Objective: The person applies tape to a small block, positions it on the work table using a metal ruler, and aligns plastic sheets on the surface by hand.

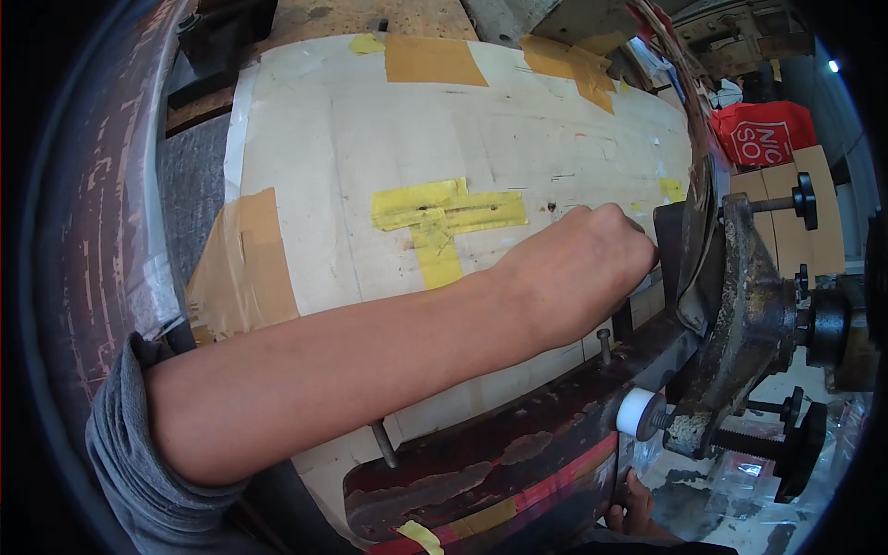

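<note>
The left hand [592, 264] reaches across from the lower left of the view, its forearm slanting over a pale sheet [388, 139], with a grey sleeve [153, 453] bunched near the elbow. The hand is curled like a loose fist, knuckles up, close to the right-hand end of the sheet and just beside a metal bracket [737, 277]. Its fingertips are tucked out of sight (the back of the hand hides them), so one cannot tell whether it grips anything.

The pale sheet spreads beneath the forearm and fills the middle of the view. Tan tape [435, 60] is stuck along its far edge, and yellow tape [449, 213] forms a rough T near its centre.

Nearer the person runs a dark red bar [518, 453], its paint chipped, with an upright bolt [384, 444] at its left part. A white roller [634, 412] sits at its right end, next to the bracket, which carries black knobs. What appears to be the right hand [635, 506] shows low in the view, below the white roller, mostly cut off; its grip cannot be told. A red bag [763, 132] rests farther back, upper right.
</note>
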Motion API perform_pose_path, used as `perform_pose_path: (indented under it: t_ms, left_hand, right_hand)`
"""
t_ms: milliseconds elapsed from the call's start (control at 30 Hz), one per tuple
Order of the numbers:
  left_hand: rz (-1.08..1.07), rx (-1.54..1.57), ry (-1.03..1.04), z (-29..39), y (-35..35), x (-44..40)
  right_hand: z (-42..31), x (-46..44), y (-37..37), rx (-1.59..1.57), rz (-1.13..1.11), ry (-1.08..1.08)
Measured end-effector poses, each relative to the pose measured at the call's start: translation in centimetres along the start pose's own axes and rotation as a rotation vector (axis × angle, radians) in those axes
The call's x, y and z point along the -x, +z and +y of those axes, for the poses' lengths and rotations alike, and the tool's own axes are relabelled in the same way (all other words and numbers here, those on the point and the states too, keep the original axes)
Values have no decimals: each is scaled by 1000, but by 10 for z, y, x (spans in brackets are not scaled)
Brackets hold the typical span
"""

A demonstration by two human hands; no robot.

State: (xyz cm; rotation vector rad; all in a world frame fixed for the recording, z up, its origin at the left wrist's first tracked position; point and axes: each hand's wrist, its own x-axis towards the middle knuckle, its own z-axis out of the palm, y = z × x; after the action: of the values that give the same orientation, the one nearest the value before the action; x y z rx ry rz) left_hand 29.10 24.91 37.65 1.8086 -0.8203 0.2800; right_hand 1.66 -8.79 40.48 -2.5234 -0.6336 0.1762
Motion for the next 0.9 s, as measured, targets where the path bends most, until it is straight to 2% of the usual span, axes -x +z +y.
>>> perform_pose_path:
  t_ms: [133,400,500,900]
  left_hand:
    - [-13,2,-2,0,0,0]
    - [-7,-2,-6,0,0,-1]
    - [2,1,-1,0,-1,0]
    - [15,3,27,-2,0,0]
  right_hand:
    - [-9,-18,-1,118,10,-93]
    - [6,-2,3,-172,10,-32]
    - [4,-9,1,-3,21,-82]
    - [7,-8,-1,21,25,-91]
